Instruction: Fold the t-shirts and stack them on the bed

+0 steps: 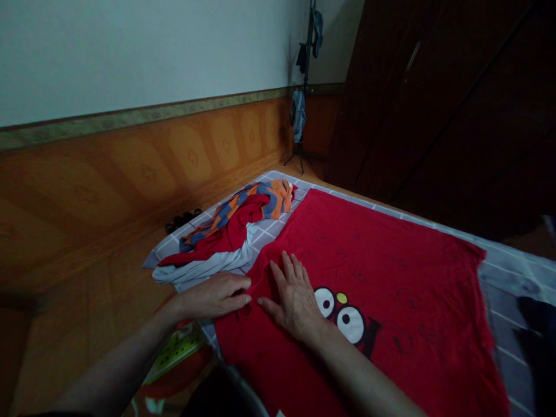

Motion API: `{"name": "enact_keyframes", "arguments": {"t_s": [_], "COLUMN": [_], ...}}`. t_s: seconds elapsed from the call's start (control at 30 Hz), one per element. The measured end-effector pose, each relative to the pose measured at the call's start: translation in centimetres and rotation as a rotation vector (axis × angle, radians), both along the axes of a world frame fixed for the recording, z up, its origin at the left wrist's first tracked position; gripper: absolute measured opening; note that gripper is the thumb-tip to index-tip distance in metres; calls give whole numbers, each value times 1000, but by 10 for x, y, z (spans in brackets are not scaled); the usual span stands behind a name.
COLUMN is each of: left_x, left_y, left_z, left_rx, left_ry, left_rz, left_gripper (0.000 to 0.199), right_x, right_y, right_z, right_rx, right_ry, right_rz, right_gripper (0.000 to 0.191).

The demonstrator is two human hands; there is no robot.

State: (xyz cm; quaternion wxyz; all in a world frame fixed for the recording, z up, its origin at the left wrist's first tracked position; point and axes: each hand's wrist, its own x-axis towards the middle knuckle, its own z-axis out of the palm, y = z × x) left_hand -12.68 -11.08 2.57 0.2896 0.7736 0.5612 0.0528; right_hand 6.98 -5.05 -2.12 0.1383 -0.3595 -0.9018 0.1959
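A red T-shirt [382, 249] lies spread over the bed, with large white cartoon eyes and a yellow nose printed on it. At its left edge my left hand [217, 294] is closed, thumb and fingers pinching a fold of the red fabric. My right hand [293, 295] rests flat on the shirt just beside it, fingers spread, palm down, left of the printed eyes. The shirt's near part runs out of view beneath my right forearm.
Beyond my left hand lies a heap of clothes [234, 223] in orange, blue, red and pale grey. The bed has a grey checked sheet [512, 341]. A green perforated basket [180, 350] stands below its left edge. Farther back are a coat stand [307, 69] and a dark wardrobe [438, 116].
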Motion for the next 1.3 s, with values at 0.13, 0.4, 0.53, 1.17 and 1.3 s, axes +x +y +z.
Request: {"name": "enact_keyframes", "arguments": {"t_s": [0.13,0.4,0.53,1.17,1.3], "left_x": [-1,-2,-4,7,9], "left_y": [1,0,0,-15,-11], "left_z": [2,1,-1,17,5], "left_rx": [-24,-20,-12,68,265], "left_ry": [-43,-23,-16,-6,97], "left_rz": [40,-10,-5,11,-10], "left_gripper": [22,20,21,18,14], "right_x": [0,-10,-9,-3,-3], "right_y": [-5,-3,-2,1,-7], "right_z": [3,-2,0,-1,1], "right_rx": [7,-15,-7,217,219], "right_ry": [87,47,-3,292,236], "right_rz": [119,129,8,-104,78], "right_gripper": [49,55,66,28,39]}}
